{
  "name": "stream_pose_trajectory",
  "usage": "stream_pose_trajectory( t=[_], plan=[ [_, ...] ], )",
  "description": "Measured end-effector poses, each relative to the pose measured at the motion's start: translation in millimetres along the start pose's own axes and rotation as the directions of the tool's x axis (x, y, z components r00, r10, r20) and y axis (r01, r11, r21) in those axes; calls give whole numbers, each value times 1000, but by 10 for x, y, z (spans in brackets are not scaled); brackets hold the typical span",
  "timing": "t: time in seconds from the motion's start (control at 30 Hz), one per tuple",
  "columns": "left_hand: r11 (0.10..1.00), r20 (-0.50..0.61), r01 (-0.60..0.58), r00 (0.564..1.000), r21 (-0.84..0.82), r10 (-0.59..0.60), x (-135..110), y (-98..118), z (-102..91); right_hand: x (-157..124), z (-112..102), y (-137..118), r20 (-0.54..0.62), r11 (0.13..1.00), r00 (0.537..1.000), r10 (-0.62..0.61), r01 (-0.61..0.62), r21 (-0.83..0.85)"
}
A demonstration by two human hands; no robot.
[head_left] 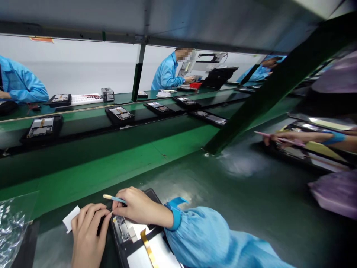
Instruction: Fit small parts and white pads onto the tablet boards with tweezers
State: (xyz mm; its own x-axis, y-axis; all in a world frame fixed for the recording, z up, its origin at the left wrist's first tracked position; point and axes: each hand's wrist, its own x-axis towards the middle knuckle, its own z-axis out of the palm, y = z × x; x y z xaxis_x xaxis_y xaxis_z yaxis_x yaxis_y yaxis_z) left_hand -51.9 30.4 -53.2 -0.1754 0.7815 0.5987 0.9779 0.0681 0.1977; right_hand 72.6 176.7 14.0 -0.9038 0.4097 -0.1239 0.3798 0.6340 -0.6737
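My right hand point(136, 204), with a blue wristband point(175, 216), is closed around a light-blue stick point(118, 199) with a cream-coloured tip pointing left. Its fingertips meet those of my left hand point(90, 230) at the upper left corner of an opened tablet point(131, 236). My left thumb and index finger are pinched together; whatever lies between them is too small to make out. A white slip point(71, 219) shows beside the left fingers. Inside the tablet I see a circuit board, silvery panels and an orange ribbon cable point(148, 247). My right hand and sleeve cover part of it.
A clear plastic bag point(13, 223) lies at the left. Several opened tablets point(121, 113) rest on the conveyor line point(80, 119) ahead. A green post point(251, 104) slants across the right. There a co-worker's hand point(281, 139) holds a pink stick over a device. More workers sit beyond.
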Motion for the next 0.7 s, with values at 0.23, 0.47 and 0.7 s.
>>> stream_pose_trajectory(
  t=[0.23,0.47,0.7],
  plan=[
    [991,72,130,989,-21,-128,18,34,25,-3,-8,-30,0,998,998,59,-59,18],
    [998,5,49,999,42,-49,68,111,13,-7,-23,-52,4,997,997,71,-71,-3],
    [974,-82,-162,981,158,176,157,119,-61,-15,-33,-65,18,998,998,61,-60,-36]
  ],
)
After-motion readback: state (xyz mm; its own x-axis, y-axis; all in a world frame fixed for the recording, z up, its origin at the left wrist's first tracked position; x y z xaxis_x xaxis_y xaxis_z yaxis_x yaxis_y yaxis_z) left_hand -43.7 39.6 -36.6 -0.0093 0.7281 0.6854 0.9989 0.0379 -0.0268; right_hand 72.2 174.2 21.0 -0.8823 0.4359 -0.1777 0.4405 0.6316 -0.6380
